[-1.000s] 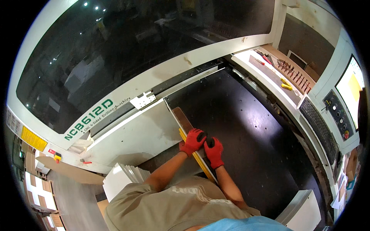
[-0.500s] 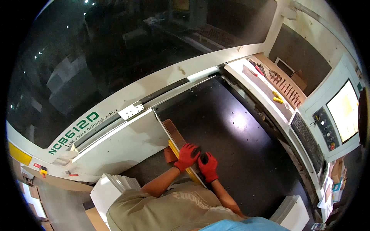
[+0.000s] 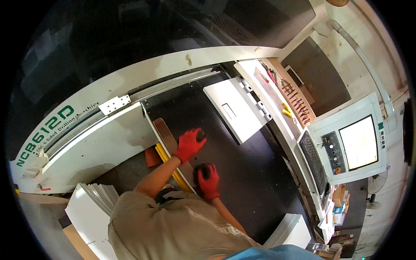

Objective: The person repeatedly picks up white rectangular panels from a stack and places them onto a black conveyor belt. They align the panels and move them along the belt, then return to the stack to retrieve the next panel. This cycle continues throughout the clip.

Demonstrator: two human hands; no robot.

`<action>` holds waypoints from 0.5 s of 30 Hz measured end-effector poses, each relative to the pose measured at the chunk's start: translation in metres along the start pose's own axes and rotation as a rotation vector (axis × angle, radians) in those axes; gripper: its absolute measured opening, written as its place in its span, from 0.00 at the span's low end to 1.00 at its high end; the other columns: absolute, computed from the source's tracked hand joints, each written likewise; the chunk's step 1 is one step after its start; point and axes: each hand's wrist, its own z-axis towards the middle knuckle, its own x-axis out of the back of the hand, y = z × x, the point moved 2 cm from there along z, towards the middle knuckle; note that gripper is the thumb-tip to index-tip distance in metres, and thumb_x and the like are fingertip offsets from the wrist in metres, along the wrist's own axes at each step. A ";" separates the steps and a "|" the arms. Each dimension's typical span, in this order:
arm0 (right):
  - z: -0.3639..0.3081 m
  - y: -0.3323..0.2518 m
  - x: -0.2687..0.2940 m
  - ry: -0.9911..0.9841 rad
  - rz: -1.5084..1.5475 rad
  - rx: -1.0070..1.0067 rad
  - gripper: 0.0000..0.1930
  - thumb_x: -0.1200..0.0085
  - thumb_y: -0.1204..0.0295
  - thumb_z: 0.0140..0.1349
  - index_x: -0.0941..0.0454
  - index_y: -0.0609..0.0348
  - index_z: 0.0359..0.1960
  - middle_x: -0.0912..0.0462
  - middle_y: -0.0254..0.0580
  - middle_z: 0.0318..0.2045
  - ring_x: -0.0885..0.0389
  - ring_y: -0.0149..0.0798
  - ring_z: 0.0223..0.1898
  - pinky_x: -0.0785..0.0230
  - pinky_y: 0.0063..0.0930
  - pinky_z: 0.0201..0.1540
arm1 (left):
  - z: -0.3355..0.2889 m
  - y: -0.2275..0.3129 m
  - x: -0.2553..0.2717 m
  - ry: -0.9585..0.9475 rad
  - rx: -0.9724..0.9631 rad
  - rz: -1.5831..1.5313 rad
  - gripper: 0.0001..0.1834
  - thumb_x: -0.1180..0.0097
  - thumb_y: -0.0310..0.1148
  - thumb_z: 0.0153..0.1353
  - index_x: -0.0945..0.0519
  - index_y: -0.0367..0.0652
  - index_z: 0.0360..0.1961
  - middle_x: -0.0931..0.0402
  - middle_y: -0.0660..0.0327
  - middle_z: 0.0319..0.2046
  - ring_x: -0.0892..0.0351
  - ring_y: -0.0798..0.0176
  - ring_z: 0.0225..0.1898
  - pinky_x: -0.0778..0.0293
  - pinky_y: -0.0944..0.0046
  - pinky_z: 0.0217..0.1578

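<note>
My left hand (image 3: 190, 144), in a red glove with black on the fingers, hovers over the dark table beside a brown strip (image 3: 166, 131). Its fingers are slightly bent and nothing shows in them. Closer to my body is my right hand (image 3: 208, 180), gloved alike, by the table's left edge. Its fingers curl loosely apart, with no object visible in them. A white panel (image 3: 236, 110) with a small rectangular outline lies on the far right of the table, apart from both hands, its right edge by several small metal fittings.
Yellow bars (image 3: 164, 154) run along the table's left edge. White panels stand stacked at lower left (image 3: 89, 208) and lower right (image 3: 290, 232). Right of the table are a tool shelf (image 3: 277, 99), a keyboard (image 3: 313, 160) and a control screen (image 3: 359, 143). A large machine housing (image 3: 143, 65) spans the back.
The white panel now lies on the table's far right, where none showed before. My hands have moved apart, the left one farther forward. The view has swung to the right.
</note>
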 end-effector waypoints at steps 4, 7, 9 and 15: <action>0.000 0.032 0.009 0.265 0.019 -0.115 0.25 0.33 0.65 0.61 0.23 0.63 0.57 0.23 0.62 0.57 0.22 0.65 0.57 0.28 0.49 0.59 | 0.085 -0.012 -0.016 0.227 -0.187 -0.048 0.24 0.32 0.47 0.59 0.19 0.47 0.52 0.18 0.53 0.49 0.20 0.45 0.54 0.24 0.47 0.53; 0.017 0.040 0.035 0.409 -0.129 -0.219 0.28 0.33 0.63 0.61 0.26 0.62 0.60 0.26 0.64 0.61 0.24 0.65 0.59 0.29 0.50 0.61 | 0.146 -0.023 -0.023 0.298 -0.271 -0.042 0.27 0.31 0.46 0.58 0.19 0.42 0.54 0.18 0.50 0.52 0.21 0.44 0.57 0.26 0.48 0.58; 0.041 0.049 0.050 0.552 -0.203 -0.312 0.31 0.33 0.61 0.61 0.28 0.62 0.63 0.26 0.64 0.61 0.24 0.65 0.59 0.29 0.51 0.62 | 0.182 -0.042 -0.033 0.337 -0.196 0.005 0.35 0.30 0.46 0.60 0.23 0.34 0.62 0.22 0.44 0.61 0.25 0.43 0.63 0.32 0.49 0.66; 0.124 0.103 0.073 0.670 -0.103 -0.632 0.42 0.34 0.49 0.59 0.34 0.60 0.69 0.26 0.68 0.60 0.24 0.65 0.60 0.29 0.54 0.63 | 0.217 -0.019 -0.063 0.110 -0.219 0.145 0.38 0.42 0.58 0.69 0.29 0.44 0.70 0.28 0.45 0.67 0.27 0.39 0.65 0.29 0.42 0.62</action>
